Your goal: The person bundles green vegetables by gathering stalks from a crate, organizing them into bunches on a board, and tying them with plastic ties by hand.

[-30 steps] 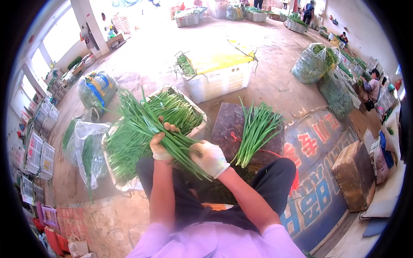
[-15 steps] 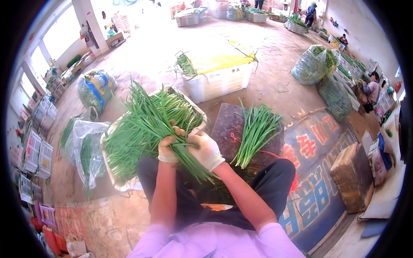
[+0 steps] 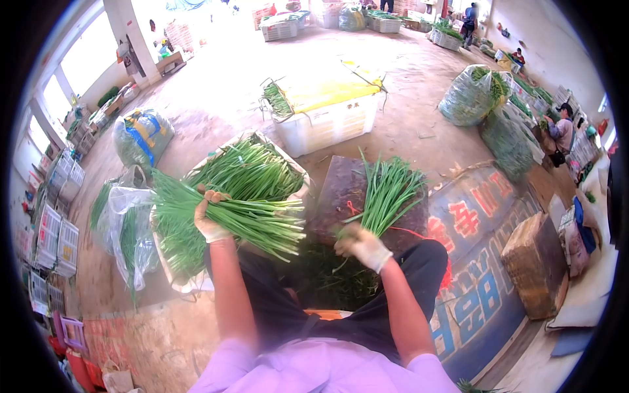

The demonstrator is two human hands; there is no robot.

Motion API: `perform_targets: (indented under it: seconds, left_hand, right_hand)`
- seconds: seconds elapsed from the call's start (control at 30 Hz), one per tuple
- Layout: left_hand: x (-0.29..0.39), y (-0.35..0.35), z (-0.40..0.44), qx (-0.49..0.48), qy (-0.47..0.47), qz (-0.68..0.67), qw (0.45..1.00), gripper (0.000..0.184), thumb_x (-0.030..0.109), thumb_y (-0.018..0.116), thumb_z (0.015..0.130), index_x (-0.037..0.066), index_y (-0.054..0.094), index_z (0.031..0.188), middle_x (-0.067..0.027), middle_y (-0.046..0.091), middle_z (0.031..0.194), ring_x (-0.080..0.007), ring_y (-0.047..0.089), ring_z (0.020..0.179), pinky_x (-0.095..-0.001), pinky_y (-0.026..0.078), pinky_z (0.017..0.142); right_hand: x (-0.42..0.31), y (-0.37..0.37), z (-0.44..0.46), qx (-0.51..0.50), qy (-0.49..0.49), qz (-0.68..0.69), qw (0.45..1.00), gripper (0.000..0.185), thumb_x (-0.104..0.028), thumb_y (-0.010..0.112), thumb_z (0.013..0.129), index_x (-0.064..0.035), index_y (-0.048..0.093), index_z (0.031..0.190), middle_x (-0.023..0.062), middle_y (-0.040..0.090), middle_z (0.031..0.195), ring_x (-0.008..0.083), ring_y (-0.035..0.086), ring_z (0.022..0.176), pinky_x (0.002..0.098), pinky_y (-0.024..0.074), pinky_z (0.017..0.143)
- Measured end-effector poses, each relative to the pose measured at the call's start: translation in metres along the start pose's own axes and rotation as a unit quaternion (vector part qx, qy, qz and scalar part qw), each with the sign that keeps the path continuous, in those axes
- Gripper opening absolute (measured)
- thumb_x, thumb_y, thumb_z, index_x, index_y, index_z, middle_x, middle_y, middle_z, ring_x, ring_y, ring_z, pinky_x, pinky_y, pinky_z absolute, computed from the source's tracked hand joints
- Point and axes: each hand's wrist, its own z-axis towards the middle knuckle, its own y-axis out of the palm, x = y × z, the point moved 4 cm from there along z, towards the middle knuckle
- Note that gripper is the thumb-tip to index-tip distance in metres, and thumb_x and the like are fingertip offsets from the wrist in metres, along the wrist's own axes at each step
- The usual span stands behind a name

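In a stained glove, my left hand (image 3: pixel 211 219) is closed around a bunch of garlic chives (image 3: pixel 252 219), held sideways above the white crate (image 3: pixel 298 162). Their pale stem ends point right and the leaves left. More garlic chives (image 3: pixel 252 167) fill that crate. My right hand (image 3: pixel 362 245), also gloved, is over my lap by the near edge of a dark block (image 3: pixel 337 190). Motion blurs its fingers, and a few thin green strands show beside and below them. A separate bunch of garlic chives (image 3: pixel 391 196) lies on the block, near a red string (image 3: pixel 354 208).
A white crate with a yellow cover (image 3: pixel 327 124) stands ahead. Filled plastic bags (image 3: pixel 143 137) sit to the left, others (image 3: pixel 473 98) to the right. A wooden block (image 3: pixel 536 262) stands on the right. Loose dark greens (image 3: pixel 341 281) lie between my knees. Other people work farther back.
My hands have separated. The left has moved left with the bunch, turning it from upright to nearly sideways. My right has left the bunch and moved right, toward the dark block.
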Motion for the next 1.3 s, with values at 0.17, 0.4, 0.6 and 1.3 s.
perform_targets:
  seconds: [0.17,0.4,0.6,1.3]
  left_hand:
    - [-0.005,0.02,-0.007,-0.028,-0.001,0.022,0.999,0.046,0.007,0.062,0.084,0.011,0.056,0.13,-0.0012,0.056,0.09,-0.0182,0.056,0.084,-0.0382,0.045,0.087]
    - [-0.03,0.062,-0.016,-0.111,-0.049,0.074,0.99,0.055,0.01,0.069,0.076,0.009,0.055,0.129,-0.0054,0.059,0.087,-0.0215,0.056,0.081,-0.0377,0.045,0.079]
    - [-0.037,0.077,-0.022,-0.087,-0.053,0.084,0.991,0.053,0.008,0.068,0.075,0.007,0.056,0.126,-0.006,0.06,0.086,-0.0223,0.056,0.079,-0.0382,0.046,0.078]
    - [0.017,0.045,0.008,0.186,-0.003,0.184,0.965,0.012,0.017,0.065,0.086,0.006,0.061,0.086,-0.0053,0.06,0.077,-0.0225,0.06,0.078,-0.0381,0.05,0.08]
  right_hand:
    - [-0.026,0.036,0.005,0.085,-0.027,-0.036,0.995,0.042,-0.015,0.075,0.083,-0.002,0.062,0.121,0.0168,0.069,0.109,0.0262,0.069,0.099,0.0334,0.0538,0.087]
    - [-0.104,0.09,0.029,0.052,-0.172,-0.232,0.956,0.041,-0.03,0.077,0.082,-0.0107,0.066,0.117,0.0157,0.061,0.112,0.0346,0.065,0.1,0.0428,0.053,0.086]
    - [-0.106,0.088,0.03,0.053,-0.248,-0.171,0.952,0.029,-0.021,0.08,0.079,-0.0065,0.069,0.102,0.0131,0.061,0.108,0.0318,0.064,0.097,0.0396,0.0531,0.085]
    - [0.085,0.06,-0.029,-0.31,0.087,-0.357,0.877,0.041,-0.032,0.075,0.077,-0.006,0.071,0.109,0.0173,0.072,0.098,0.0352,0.069,0.093,0.043,0.0536,0.083]
